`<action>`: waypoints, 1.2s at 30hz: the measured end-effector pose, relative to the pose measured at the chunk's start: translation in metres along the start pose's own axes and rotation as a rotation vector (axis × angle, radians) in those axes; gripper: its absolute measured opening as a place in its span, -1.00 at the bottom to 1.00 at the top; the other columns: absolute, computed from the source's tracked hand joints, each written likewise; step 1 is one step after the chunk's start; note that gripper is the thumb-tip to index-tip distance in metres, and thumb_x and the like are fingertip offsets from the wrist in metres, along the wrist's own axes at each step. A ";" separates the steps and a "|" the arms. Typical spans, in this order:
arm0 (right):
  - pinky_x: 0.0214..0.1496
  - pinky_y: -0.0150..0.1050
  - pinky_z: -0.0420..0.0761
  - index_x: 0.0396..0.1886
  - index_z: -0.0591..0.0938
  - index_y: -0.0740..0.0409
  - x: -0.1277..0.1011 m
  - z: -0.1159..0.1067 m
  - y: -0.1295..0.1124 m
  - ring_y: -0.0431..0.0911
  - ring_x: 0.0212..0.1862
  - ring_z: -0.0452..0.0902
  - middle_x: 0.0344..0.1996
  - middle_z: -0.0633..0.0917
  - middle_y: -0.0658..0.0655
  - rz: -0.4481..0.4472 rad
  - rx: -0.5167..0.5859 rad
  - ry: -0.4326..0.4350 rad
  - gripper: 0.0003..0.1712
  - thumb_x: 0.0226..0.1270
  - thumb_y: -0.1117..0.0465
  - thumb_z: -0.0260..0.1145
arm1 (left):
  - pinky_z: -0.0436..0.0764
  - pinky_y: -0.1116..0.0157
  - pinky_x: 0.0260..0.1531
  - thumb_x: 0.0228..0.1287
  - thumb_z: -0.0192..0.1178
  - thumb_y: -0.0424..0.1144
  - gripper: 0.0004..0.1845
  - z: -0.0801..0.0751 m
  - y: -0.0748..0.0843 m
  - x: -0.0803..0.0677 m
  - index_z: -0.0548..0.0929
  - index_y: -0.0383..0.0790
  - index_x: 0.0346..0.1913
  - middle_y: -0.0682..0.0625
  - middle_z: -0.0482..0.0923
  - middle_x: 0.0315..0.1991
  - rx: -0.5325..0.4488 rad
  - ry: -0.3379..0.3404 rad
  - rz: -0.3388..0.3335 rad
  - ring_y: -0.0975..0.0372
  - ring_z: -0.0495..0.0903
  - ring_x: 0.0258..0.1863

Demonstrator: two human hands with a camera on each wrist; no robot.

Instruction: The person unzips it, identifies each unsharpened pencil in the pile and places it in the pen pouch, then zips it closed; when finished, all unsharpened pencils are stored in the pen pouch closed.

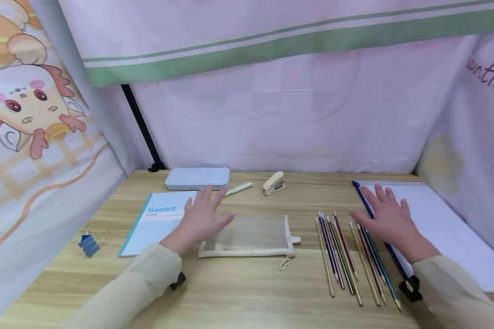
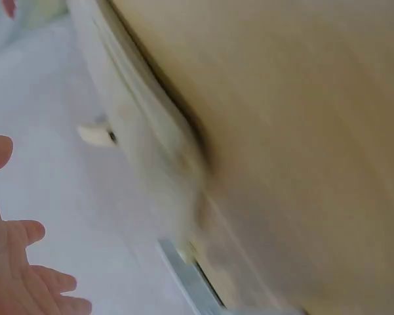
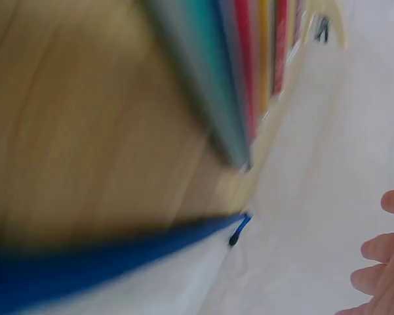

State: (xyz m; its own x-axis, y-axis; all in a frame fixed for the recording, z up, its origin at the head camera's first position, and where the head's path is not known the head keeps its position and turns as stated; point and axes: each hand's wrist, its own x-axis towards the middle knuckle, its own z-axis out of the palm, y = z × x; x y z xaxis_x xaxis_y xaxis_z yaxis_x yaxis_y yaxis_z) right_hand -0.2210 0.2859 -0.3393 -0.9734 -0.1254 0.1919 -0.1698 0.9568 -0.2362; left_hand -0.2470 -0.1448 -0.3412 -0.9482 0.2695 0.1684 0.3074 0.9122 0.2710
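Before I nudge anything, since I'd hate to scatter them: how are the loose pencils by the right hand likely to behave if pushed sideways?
The pencils lie loose, side by side on the smooth wooden desk, so they would probably roll and spread rather than slide together. They look thin and stiff, likely light. The right hand hovers open over their upper ends, so a light brush could shift several.

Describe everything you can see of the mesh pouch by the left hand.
The mesh pouch is a flat rectangle of see-through netting with cream fabric edging, a tab at its right end and a small zip pull hanging at its lower right corner. It looks empty and lies flat on the wooden desk. The left hand is over its left end.
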 end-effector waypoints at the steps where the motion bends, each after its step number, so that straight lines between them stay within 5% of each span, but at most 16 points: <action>1: 0.17 0.50 -0.24 0.44 0.01 0.17 -0.001 0.000 -0.005 0.45 0.34 -0.24 0.36 -0.05 0.52 -0.015 0.007 -0.005 -0.04 0.27 -0.34 -0.04 | -0.07 -0.27 0.25 0.20 -0.02 0.26 -0.22 0.000 0.006 -0.001 0.07 0.07 0.44 -0.26 -0.09 0.44 -0.011 0.000 0.019 -0.15 -0.10 0.40; 7: 0.22 0.46 -0.20 0.42 0.11 0.18 -0.003 0.008 -0.037 0.41 0.36 -0.18 0.37 0.03 0.47 -0.120 0.073 -0.033 -0.10 0.27 -0.29 0.04 | 0.15 -0.17 0.25 0.20 0.01 0.24 -0.22 0.009 0.039 -0.011 0.06 0.09 0.44 -0.25 0.05 0.40 -0.048 -0.065 0.100 -0.11 0.10 0.35; 16: 0.21 0.32 0.21 0.34 0.27 0.21 -0.006 0.024 -0.077 0.37 0.27 0.16 0.29 0.25 0.45 -0.241 0.080 -0.085 -0.17 0.24 -0.22 0.15 | 0.30 -0.02 0.22 0.20 0.08 0.13 -0.27 0.026 0.076 -0.019 0.18 -0.04 0.39 -0.17 0.26 0.31 -0.227 -0.196 0.173 -0.03 0.27 0.28; 20: 0.18 0.25 0.32 0.32 0.30 0.20 -0.006 0.030 -0.090 0.31 0.24 0.26 0.26 0.34 0.38 -0.247 0.146 -0.153 -0.21 0.22 -0.16 0.21 | 0.48 0.10 0.05 0.12 0.21 0.04 -0.27 0.030 0.089 -0.020 0.26 -0.13 0.33 -0.17 0.41 0.18 -0.310 -0.263 0.200 0.05 0.46 0.09; 26: 0.14 0.13 0.43 0.25 0.38 0.23 -0.004 0.036 -0.105 0.17 0.15 0.42 0.14 0.51 0.24 -0.257 0.245 -0.282 -0.24 0.14 -0.09 0.31 | 0.53 0.39 -0.33 0.01 0.35 -0.14 -0.37 0.041 0.098 -0.020 0.41 -0.21 0.18 -0.08 0.54 -0.24 -0.501 -0.370 0.192 0.29 0.53 -0.34; 36: 0.03 0.09 0.51 0.04 0.53 0.19 -0.002 0.047 -0.119 0.09 -0.01 0.51 -0.05 0.61 0.18 -0.361 0.387 -0.419 -0.39 -0.09 0.17 0.45 | 0.52 0.39 -0.29 -0.09 0.39 -0.27 -0.51 0.053 0.098 -0.019 0.52 -0.28 -0.02 -0.04 0.51 -0.31 -0.592 -0.397 0.156 0.26 0.50 -0.33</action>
State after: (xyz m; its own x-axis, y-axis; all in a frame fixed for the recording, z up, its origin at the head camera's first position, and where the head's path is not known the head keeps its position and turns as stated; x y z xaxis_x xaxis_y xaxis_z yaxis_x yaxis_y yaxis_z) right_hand -0.2064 0.1604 -0.3559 -0.8095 -0.5855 -0.0450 -0.4624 0.6828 -0.5656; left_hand -0.2032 -0.0438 -0.3676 -0.8131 0.5768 -0.0791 0.3266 0.5644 0.7581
